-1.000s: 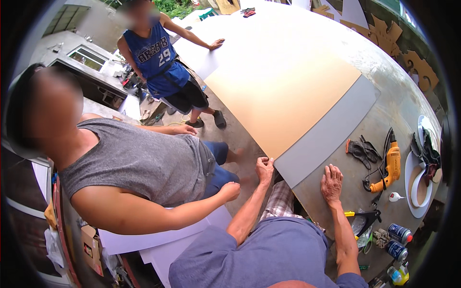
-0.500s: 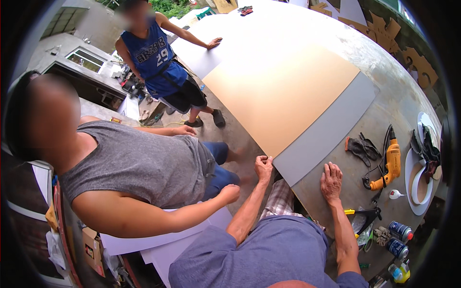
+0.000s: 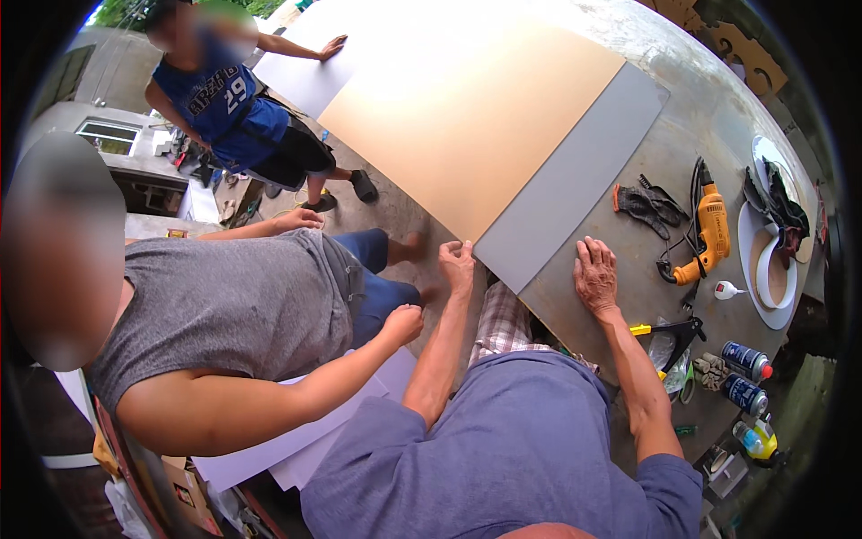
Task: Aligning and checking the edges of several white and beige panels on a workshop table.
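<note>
A large tan sheet (image 3: 485, 126) lies on top of a grey sheet (image 3: 575, 171), whose strip shows along its right side. My left hand (image 3: 457, 265) is closed at the tan sheet's near corner, thumb and fingers pinching its edge. Flat on the metal table (image 3: 633, 296), beside the grey sheet's near end, rests my right hand (image 3: 596, 280) with its fingers stretched out and nothing held. Dark work gloves (image 3: 648, 208) and a yellow corded drill (image 3: 711, 229) lie to the right of that hand.
On my left stands a person in a grey tank top (image 3: 233, 305); farther off, another in a blue jersey (image 3: 224, 103) touches the sheets' far left. A black-and-yellow tool (image 3: 682, 338), a small white bottle (image 3: 728, 289), cans (image 3: 745, 359) and ring-shaped cutouts (image 3: 756, 260) lie at right.
The whole view has shifted, so everything sits higher and farther left. Both my hands keep their places at the sheet corner and on the table.
</note>
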Motion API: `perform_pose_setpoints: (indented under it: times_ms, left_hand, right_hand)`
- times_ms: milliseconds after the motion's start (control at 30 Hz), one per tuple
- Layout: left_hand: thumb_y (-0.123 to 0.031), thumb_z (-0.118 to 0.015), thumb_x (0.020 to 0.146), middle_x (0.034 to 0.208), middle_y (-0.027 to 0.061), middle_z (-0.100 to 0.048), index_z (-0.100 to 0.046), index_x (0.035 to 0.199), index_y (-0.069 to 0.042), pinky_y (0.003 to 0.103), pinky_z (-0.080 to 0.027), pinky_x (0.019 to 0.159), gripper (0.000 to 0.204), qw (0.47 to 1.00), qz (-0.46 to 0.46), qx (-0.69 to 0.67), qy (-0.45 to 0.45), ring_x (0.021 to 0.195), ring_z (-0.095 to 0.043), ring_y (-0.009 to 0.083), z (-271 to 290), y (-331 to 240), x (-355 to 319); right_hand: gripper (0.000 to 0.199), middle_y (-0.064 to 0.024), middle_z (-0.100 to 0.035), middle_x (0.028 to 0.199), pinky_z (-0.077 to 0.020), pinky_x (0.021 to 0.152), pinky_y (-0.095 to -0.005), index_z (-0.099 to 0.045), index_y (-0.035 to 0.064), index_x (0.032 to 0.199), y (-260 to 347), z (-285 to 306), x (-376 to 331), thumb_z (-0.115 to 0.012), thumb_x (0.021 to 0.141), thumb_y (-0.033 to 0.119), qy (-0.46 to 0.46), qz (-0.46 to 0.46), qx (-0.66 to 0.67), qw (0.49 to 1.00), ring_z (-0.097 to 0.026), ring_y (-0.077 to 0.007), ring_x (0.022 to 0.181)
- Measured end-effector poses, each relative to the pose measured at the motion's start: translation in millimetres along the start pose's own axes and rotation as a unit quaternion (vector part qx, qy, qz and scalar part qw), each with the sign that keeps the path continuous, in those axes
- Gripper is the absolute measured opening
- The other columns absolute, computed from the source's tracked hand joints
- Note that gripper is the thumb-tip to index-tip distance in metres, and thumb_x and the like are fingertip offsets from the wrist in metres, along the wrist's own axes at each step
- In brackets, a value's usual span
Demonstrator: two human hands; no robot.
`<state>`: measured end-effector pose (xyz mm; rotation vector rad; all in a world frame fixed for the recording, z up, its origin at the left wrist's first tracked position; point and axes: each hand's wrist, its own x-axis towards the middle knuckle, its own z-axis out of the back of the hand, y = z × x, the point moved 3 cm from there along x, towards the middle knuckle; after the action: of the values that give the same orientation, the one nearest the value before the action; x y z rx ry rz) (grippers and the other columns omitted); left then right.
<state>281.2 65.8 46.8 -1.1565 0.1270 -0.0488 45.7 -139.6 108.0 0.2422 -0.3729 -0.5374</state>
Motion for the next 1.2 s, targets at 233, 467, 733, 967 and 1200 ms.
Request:
perform_pose_setpoints:
  times_ms: [233,467,733,967,1200]
  left_hand:
    - [-0.016,-0.070,0.084,0.069,0.0093,-0.062,-0.057,0.093,0.004,0.028,-0.045,0.048,0.026,1.000,0.007,-0.006,0.004,0.052,-0.056,0.0135,1,0,-1]
    - [-0.015,-0.069,0.085,0.067,0.0081,-0.061,-0.056,0.093,0.005,0.026,-0.044,0.044,0.025,0.997,0.058,-0.032,0.041,0.048,-0.055,0.0115,3,-9,-1]
    - [-0.014,-0.070,0.084,0.065,0.0067,-0.060,-0.056,0.092,0.004,0.024,-0.041,0.041,0.024,0.998,0.051,-0.031,0.026,0.046,-0.053,0.0104,1,-8,-2]
    - [-0.016,-0.070,0.084,0.068,0.0065,-0.060,-0.055,0.096,0.004,0.023,-0.042,0.038,0.027,0.996,0.065,-0.052,0.031,0.047,-0.055,0.0104,10,-2,-8]
    - [-0.018,-0.070,0.085,0.070,0.0063,-0.060,-0.054,0.100,0.004,0.021,-0.043,0.034,0.031,0.982,0.130,-0.122,0.069,0.048,-0.056,0.0105,13,4,-20]
  right_hand:
    - [0.041,-0.0119,-0.049,0.128,-0.0340,0.103,-0.0424,-0.053,0.0047,0.122,2,-1,-1,-0.059,0.082,0.014,-0.011,0.016,-0.001,1.000,-0.044,-0.0295,0.121]
    - [0.041,-0.0116,-0.049,0.127,-0.0344,0.102,-0.0419,-0.053,0.0050,0.122,3,1,0,-0.059,0.082,0.014,-0.008,0.013,0.001,1.000,-0.044,-0.0292,0.121]
    - [0.041,-0.0107,-0.049,0.127,-0.0347,0.102,-0.0415,-0.053,0.0052,0.122,4,3,0,-0.059,0.082,0.014,-0.011,0.012,-0.004,1.000,-0.044,-0.0281,0.121]
    - [0.041,-0.0108,-0.049,0.126,-0.0346,0.102,-0.0412,-0.053,0.0054,0.122,2,0,-7,-0.058,0.082,0.015,-0.030,0.026,-0.013,0.999,-0.044,-0.0275,0.120]
    - [0.041,-0.0107,-0.050,0.125,-0.0350,0.101,-0.0405,-0.054,0.0053,0.121,4,0,-19,-0.058,0.082,0.017,-0.054,0.047,-0.044,0.996,-0.045,-0.0269,0.119]
